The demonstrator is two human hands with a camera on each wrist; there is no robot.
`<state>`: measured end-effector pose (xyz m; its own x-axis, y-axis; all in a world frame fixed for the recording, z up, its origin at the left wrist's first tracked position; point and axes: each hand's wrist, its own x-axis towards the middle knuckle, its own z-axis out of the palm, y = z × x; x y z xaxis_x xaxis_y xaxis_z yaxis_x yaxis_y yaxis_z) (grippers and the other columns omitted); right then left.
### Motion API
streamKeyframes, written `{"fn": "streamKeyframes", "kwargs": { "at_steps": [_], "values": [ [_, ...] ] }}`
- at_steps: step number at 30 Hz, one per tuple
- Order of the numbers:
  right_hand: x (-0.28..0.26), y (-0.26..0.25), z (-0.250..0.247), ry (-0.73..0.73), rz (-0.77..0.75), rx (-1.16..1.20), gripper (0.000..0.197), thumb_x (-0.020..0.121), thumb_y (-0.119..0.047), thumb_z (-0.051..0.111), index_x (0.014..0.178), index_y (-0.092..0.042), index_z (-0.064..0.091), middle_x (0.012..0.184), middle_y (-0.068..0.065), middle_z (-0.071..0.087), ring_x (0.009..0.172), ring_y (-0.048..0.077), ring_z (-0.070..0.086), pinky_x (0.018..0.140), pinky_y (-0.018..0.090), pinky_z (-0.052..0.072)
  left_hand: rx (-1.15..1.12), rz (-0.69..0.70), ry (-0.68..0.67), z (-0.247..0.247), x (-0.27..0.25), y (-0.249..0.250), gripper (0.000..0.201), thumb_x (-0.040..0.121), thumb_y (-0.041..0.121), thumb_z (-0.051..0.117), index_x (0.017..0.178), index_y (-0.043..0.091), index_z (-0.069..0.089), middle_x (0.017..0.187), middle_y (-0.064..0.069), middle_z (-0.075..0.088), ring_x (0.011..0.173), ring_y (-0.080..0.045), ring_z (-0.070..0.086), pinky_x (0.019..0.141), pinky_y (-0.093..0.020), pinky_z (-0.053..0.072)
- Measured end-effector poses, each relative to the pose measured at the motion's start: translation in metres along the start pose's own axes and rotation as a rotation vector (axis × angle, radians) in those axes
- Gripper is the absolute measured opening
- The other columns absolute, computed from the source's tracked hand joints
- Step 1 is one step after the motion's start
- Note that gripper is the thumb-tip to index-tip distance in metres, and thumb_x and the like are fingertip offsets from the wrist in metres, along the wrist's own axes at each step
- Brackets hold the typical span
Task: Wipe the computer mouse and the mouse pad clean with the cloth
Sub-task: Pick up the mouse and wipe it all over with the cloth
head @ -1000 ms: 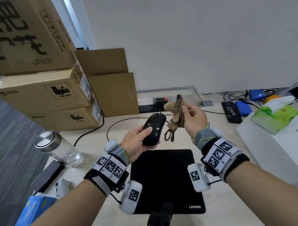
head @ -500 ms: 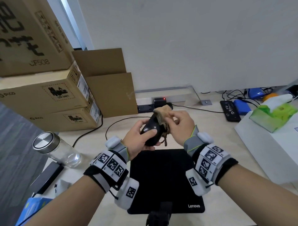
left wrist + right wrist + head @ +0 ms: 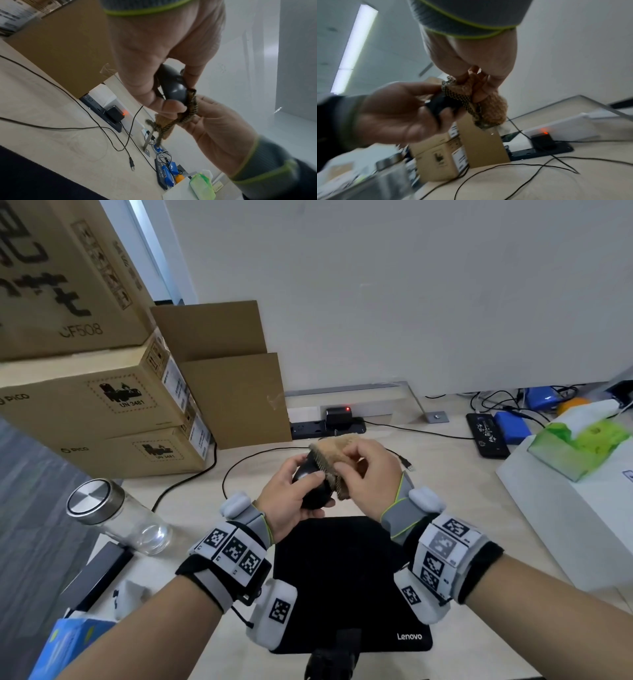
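Note:
My left hand (image 3: 294,494) grips a black computer mouse (image 3: 310,486) in the air above the desk; the mouse (image 3: 173,86) shows between thumb and fingers in the left wrist view. My right hand (image 3: 366,474) holds a tan cloth (image 3: 337,455) with a dark striped edge and presses it against the mouse's right side. In the right wrist view the cloth (image 3: 489,106) bunches under my fingers over the mouse (image 3: 441,105). The black mouse pad (image 3: 342,577) lies flat on the desk below both hands.
Stacked cardboard boxes (image 3: 102,405) stand at the left and back left. A glass jar (image 3: 113,515) with a metal lid sits left of the pad. A power strip (image 3: 325,426), cables, a green tissue pack (image 3: 579,443) on a white box and blue devices lie behind and right.
My right hand brought the cloth from the air beside the mouse onto the mouse and has slid it along the mouse. The left hand keeps holding the mouse.

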<state>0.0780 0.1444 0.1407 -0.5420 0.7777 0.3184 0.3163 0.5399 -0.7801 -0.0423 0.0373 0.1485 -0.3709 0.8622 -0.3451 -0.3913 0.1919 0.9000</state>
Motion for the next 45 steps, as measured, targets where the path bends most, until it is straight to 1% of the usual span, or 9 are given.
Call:
{"fn": "streamKeyframes", "kwargs": {
  "at_steps": [6,11,16,22,26,30,33,39,45],
  "values": [
    [0.011,0.014,-0.009,0.034,0.139,0.015,0.01,0.082,-0.023,0.069,0.08,-0.028,0.061,0.088,-0.003,0.065,0.071,0.012,0.056,0.07,0.024,0.044,0.032,-0.013,-0.057,-0.002,-0.001,0.0,0.025,0.096,0.01,0.052,0.119,0.016,0.047,0.106,-0.026,0.067,0.07,-0.032,0.064,0.047,-0.027,0.047],
    [-0.006,0.002,-0.004,-0.02,-0.056,0.001,0.01,0.079,-0.02,0.07,0.082,-0.014,0.064,0.08,-0.008,0.059,0.074,0.007,0.052,0.067,0.008,0.036,0.04,0.012,-0.026,-0.003,0.001,-0.001,0.033,0.095,0.008,0.053,0.127,0.012,0.046,0.104,-0.017,0.062,0.067,-0.031,0.063,0.045,-0.027,0.046],
    [0.018,0.026,-0.022,0.052,0.395,0.124,0.018,0.09,-0.028,0.058,0.073,-0.024,0.055,0.074,-0.001,0.065,0.064,0.02,0.063,0.06,0.033,0.056,0.131,0.034,-0.042,-0.006,0.0,-0.003,0.037,0.093,0.008,0.057,0.125,0.024,0.047,0.115,-0.023,0.063,0.078,-0.032,0.066,0.055,-0.031,0.052],
    [0.024,-0.002,-0.036,0.025,0.639,0.642,0.029,0.102,-0.032,0.034,0.095,-0.009,0.05,0.072,0.01,0.069,0.054,0.03,0.067,0.044,0.027,0.049,0.331,0.125,0.074,-0.005,0.006,-0.01,0.042,0.089,0.013,0.064,0.115,0.042,0.048,0.106,-0.01,0.065,0.083,-0.029,0.07,0.065,-0.034,0.055],
    [0.014,-0.005,-0.026,-0.26,0.377,0.433,0.021,0.094,-0.009,0.047,0.107,-0.013,0.064,0.096,0.012,0.07,0.075,0.029,0.066,0.066,0.037,0.055,0.326,0.101,0.079,-0.002,0.005,-0.013,0.041,0.089,0.017,0.066,0.124,0.031,0.047,0.105,-0.011,0.066,0.079,-0.026,0.069,0.061,-0.033,0.055],
    [-0.004,0.005,-0.023,-0.423,-0.141,-0.049,0.045,0.083,-0.002,0.054,0.125,-0.018,0.06,0.113,0.004,0.059,0.1,0.011,0.053,0.095,0.021,0.04,0.311,0.085,0.088,-0.003,0.006,-0.015,0.038,0.091,0.005,0.059,0.123,0.023,0.049,0.101,-0.011,0.064,0.074,-0.022,0.066,0.055,-0.032,0.053],
    [-0.009,0.006,-0.018,-0.348,-0.218,-0.038,0.041,0.079,-0.014,0.058,0.118,-0.024,0.066,0.1,-0.001,0.055,0.09,0.006,0.052,0.085,0.008,0.037,0.37,0.116,0.051,-0.003,0.004,-0.016,0.043,0.088,-0.005,0.053,0.115,0.029,0.05,0.1,-0.007,0.063,0.075,-0.019,0.066,0.053,-0.03,0.052],
    [0.015,0.009,-0.019,-0.099,-0.046,-0.215,0.014,0.082,-0.031,0.058,0.095,-0.025,0.061,0.086,-0.002,0.061,0.08,0.019,0.056,0.073,0.033,0.047,0.422,0.156,0.009,0.001,0.003,-0.01,0.042,0.089,0.012,0.064,0.124,0.027,0.047,0.099,-0.001,0.064,0.07,-0.021,0.069,0.05,-0.027,0.051],
    [0.0,-0.005,-0.006,-0.141,-0.213,-0.133,0.019,0.081,-0.026,0.064,0.099,-0.022,0.066,0.089,-0.005,0.065,0.082,0.013,0.056,0.074,0.024,0.043,0.498,0.185,0.063,-0.004,0.004,-0.016,0.041,0.08,0.019,0.073,0.115,0.027,0.052,0.099,-0.004,0.067,0.079,-0.02,0.068,0.051,-0.027,0.052]
  ]
}}
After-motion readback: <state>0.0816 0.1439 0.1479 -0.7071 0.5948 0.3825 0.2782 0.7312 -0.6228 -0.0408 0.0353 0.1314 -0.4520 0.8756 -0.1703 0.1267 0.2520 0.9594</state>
